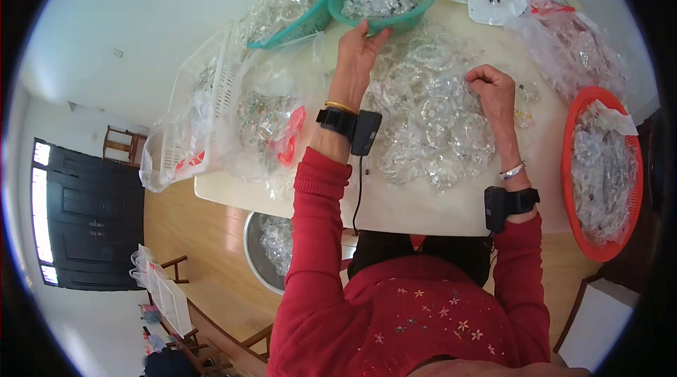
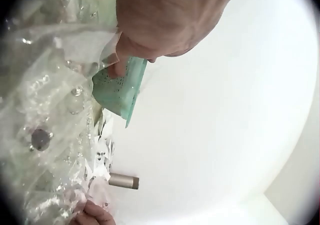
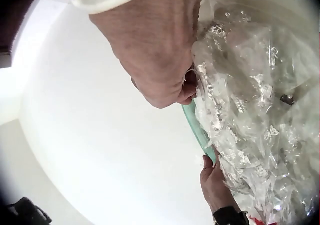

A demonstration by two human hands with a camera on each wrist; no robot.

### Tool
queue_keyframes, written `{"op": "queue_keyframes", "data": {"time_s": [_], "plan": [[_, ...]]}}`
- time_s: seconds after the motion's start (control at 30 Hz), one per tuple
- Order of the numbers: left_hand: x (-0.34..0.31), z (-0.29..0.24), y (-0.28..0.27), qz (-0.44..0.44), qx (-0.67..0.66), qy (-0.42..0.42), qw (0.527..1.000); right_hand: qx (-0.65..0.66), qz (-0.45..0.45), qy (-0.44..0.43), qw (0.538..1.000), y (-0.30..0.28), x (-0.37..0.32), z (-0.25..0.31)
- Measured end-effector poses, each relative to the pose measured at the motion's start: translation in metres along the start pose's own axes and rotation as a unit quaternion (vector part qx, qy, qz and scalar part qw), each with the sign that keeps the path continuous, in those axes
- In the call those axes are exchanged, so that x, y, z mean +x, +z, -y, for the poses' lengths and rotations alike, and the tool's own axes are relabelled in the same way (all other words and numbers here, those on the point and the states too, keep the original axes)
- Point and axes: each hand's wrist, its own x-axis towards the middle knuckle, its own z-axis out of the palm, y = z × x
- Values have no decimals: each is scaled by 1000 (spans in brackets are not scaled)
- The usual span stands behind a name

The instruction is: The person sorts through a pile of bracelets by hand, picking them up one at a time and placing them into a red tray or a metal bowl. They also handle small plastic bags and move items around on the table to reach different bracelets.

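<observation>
My left hand (image 1: 356, 52) reaches to the near side of a green plastic basket (image 1: 398, 23). Its thumb lies on the outer wall and its fingers go over the rim, gripping it. Small clear bags with dark and silvery pieces fill that basket. My right hand (image 1: 493, 88) is over the right side of a broad pile of clear plastic bags (image 1: 430, 116) with shiny trinkets inside. Its thumb and curled fingers pinch the edge of a clear plastic bag, mostly hidden behind the fingers in the right wrist view.
A second green basket (image 1: 321, 23) leans at the back left, near a white crate (image 1: 227, 74) and a large clear bag with red handles (image 1: 288, 138). White cards (image 1: 486, 7) and a pinkish bag (image 1: 571, 49) lie back right. A red basket (image 1: 637, 186) is at the right edge.
</observation>
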Motion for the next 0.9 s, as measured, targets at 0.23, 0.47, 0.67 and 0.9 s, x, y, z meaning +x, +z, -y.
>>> {"op": "queue_keyframes", "data": {"time_s": [0.23, 0.47, 0.67, 0.9], "plan": [[25, -3, -13, -22, 337, 58, 939, 33, -1, 5, 999, 2, 2, -4], [17, -2, -34, 102, 726, 180, 656, 6, 10, 6, 1000, 1, 0, -2], [13, -24, -22, 114, 622, 64, 772, 9, -14, -13, 1000, 4, 1, -2], [-28, -39, 79, 201, 627, 201, 725, -4, -1, 16, 1000, 4, -2, 4]]}}
